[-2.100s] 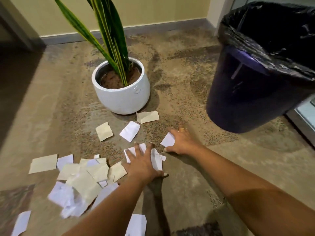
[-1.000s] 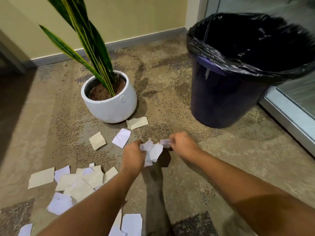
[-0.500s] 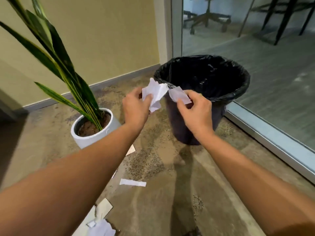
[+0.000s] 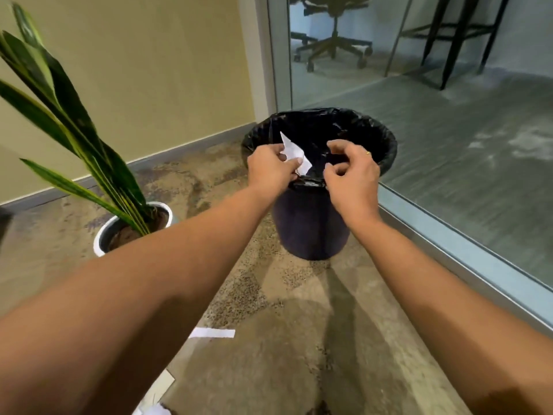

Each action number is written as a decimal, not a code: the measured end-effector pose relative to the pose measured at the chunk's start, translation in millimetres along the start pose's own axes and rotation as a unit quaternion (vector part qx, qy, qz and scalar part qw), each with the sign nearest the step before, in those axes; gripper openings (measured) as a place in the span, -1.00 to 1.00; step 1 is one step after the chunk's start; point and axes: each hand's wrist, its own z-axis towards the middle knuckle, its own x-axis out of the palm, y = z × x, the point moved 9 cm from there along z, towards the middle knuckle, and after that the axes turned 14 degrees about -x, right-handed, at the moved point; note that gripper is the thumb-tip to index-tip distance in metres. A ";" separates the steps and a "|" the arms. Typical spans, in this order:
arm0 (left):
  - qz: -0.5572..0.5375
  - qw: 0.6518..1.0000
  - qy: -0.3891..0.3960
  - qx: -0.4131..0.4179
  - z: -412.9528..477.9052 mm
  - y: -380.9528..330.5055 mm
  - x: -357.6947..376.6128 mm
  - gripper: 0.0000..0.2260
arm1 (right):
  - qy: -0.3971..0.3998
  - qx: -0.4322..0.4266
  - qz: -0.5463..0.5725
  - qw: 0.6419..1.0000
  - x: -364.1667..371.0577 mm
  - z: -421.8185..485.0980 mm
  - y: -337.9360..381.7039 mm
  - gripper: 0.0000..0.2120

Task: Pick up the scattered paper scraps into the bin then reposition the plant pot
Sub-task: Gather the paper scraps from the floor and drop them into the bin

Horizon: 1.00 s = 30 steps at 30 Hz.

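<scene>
Left hand (image 4: 270, 172): scraps (image 4: 294, 155) pinched over bin (image 4: 311, 229) rim.
Right hand (image 4: 353, 172): fingers loosely curled, nothing held.
Risk: scraps may be dropped outside, near rim.

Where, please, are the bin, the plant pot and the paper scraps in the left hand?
bin (image 4: 311, 232): head view, dark outer wall.
plant pot (image 4: 100, 239): head view, white rim.
paper scraps (image 4: 294, 154): head view, white sheet above the left hand (image 4: 269, 172).

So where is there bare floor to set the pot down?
Bare floor lies between the pot and bin, and along the wall behind the pot. Nearer the camera it is crowded: scraps lie on the floor at the lower left.
</scene>
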 end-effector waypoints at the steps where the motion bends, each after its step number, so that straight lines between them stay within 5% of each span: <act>1: -0.012 1.000 -0.003 0.000 -0.8 1.8 -0.6 -0.68 | 0.008 -0.002 0.004 1.000 2.9 -2.7 -1.7 -0.70; 11: 0.015 0.993 -0.115 0.032 -10.1 26.6 -39.5 -0.89 | 0.063 -0.066 0.014 0.996 46.3 -29.5 16.0 -0.84; 17: 0.058 0.989 -0.124 -0.054 -12.1 123.0 -80.7 -0.95 | 0.221 -0.070 0.031 0.972 121.8 -71.6 21.0 -0.83; 24: 0.187 0.936 -0.109 -0.278 -26.3 274.2 -157.0 -0.62 | 0.478 -0.042 -0.025 0.877 224.8 -149.3 -4.3 -0.83; 30: 0.296 0.896 -0.034 -0.330 -37.9 344.3 -177.9 -0.47 | 0.615 -0.046 -0.085 0.782 283.1 -210.1 -31.3 -0.57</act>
